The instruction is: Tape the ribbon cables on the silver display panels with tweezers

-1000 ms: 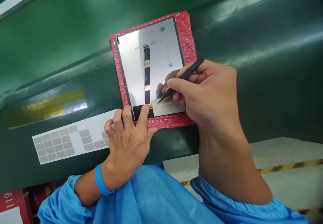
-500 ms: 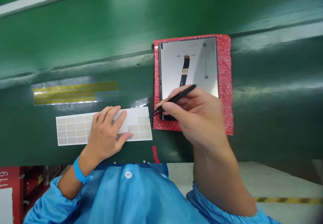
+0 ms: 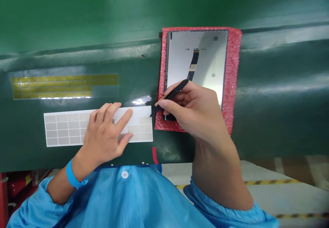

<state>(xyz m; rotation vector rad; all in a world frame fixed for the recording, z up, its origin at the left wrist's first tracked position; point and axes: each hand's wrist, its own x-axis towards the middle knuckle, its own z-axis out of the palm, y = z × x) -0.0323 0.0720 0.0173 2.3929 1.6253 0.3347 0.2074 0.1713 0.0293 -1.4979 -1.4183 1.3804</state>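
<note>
My left hand (image 3: 106, 130) lies with fingers spread on a white sheet of grey rectangular labels (image 3: 63, 128), pressing it to the bench. Some spaces at the sheet's right end are bare white. In my right hand (image 3: 192, 108) is a pair of black tweezers (image 3: 174, 92), slanting down to the left. Their tips look closed together and meet the sheet's right edge, at the upper corner label. Behind that hand is a display panel (image 3: 180, 63) with a dark flex cable (image 3: 194, 65), resting on a red bubble-wrap pouch (image 3: 232, 67). My hand hides the panel's lower part.
A clear strip with yellow labels (image 3: 64, 85) lies beyond the sheet on the left. A small shiny clear film (image 3: 141, 100) sits just behind the sheet. Red tape (image 3: 154, 155) marks the front edge of the green bench (image 3: 277, 118).
The tweezer tips, slightly apart before, have come together at the sheet's right edge. The view has shifted a little. My left hand stays spread on the sheet.
</note>
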